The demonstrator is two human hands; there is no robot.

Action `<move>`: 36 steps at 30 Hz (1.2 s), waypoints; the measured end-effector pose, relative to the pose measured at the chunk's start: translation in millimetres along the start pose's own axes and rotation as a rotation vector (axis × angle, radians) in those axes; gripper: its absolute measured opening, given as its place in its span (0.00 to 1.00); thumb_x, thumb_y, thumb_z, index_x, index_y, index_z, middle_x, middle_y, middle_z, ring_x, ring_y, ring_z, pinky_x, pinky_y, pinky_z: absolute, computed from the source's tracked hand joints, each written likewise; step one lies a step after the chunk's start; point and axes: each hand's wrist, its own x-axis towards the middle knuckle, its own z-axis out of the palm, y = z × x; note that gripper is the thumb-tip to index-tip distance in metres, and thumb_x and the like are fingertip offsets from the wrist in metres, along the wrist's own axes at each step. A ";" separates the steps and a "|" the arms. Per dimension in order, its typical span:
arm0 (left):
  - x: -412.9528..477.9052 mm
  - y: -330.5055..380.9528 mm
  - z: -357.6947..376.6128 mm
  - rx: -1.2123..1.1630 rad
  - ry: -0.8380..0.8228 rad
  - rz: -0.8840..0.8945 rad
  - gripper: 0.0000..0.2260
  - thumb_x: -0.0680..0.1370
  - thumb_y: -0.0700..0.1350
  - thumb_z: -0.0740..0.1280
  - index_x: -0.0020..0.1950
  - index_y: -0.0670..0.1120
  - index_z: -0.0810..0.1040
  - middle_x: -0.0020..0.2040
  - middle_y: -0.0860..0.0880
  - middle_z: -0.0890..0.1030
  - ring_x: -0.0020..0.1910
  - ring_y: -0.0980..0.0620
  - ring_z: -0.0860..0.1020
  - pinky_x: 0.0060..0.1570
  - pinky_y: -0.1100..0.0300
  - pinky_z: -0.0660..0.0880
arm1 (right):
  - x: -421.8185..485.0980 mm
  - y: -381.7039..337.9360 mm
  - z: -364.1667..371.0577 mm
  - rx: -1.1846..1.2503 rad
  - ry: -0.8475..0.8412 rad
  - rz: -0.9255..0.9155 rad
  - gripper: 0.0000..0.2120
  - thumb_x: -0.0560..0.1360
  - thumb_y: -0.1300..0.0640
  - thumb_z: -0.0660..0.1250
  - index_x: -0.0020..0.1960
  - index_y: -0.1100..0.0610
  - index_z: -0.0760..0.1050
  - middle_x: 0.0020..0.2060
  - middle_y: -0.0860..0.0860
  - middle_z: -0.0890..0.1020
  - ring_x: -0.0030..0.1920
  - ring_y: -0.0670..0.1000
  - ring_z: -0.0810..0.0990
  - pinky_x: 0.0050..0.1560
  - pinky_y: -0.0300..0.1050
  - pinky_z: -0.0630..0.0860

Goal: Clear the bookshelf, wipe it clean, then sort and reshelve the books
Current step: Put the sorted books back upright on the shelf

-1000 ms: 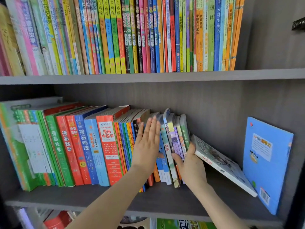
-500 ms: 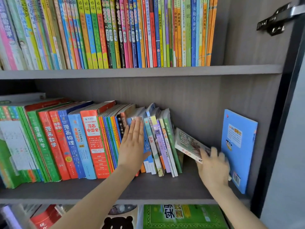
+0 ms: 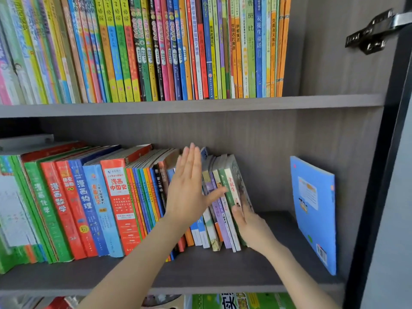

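With my left hand [image 3: 189, 195] flat on the spines and my right hand [image 3: 252, 226] pressing straight-fingered on the thin green-and-white end paperback [image 3: 230, 186] beneath them, neither gripping anything, I should squeeze the leaning row of colourful paperbacks [image 3: 219, 219] upright, pushing low and evenly.

the person's left hand [image 3: 189, 192] and right hand [image 3: 252, 226]: both bare, with slender fingers, joined to bare forearms [image 3: 138, 259] as far as visible.
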 end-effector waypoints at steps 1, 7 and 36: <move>6.0 3.6 -1.2 -0.048 -0.048 0.013 0.47 0.72 0.69 0.58 0.78 0.40 0.45 0.79 0.44 0.49 0.77 0.49 0.45 0.73 0.59 0.41 | -9.0 -0.6 -8.6 -0.077 0.042 -0.031 0.26 0.81 0.41 0.47 0.77 0.47 0.56 0.67 0.53 0.74 0.64 0.57 0.75 0.57 0.50 0.73; 11.5 18.6 7.8 -0.039 -0.096 0.059 0.42 0.69 0.55 0.75 0.73 0.33 0.62 0.69 0.36 0.71 0.69 0.38 0.69 0.70 0.52 0.62 | -66.5 0.3 -42.3 -0.308 1.117 -0.183 0.17 0.71 0.57 0.67 0.58 0.61 0.75 0.52 0.58 0.80 0.47 0.59 0.79 0.39 0.48 0.76; -22.7 24.4 28.8 -0.499 0.114 -0.385 0.14 0.79 0.36 0.61 0.64 0.41 0.76 0.49 0.47 0.79 0.45 0.53 0.75 0.45 0.65 0.71 | -9.7 23.1 24.5 0.101 0.137 0.071 0.59 0.59 0.32 0.74 0.76 0.47 0.41 0.71 0.45 0.66 0.63 0.53 0.75 0.55 0.50 0.76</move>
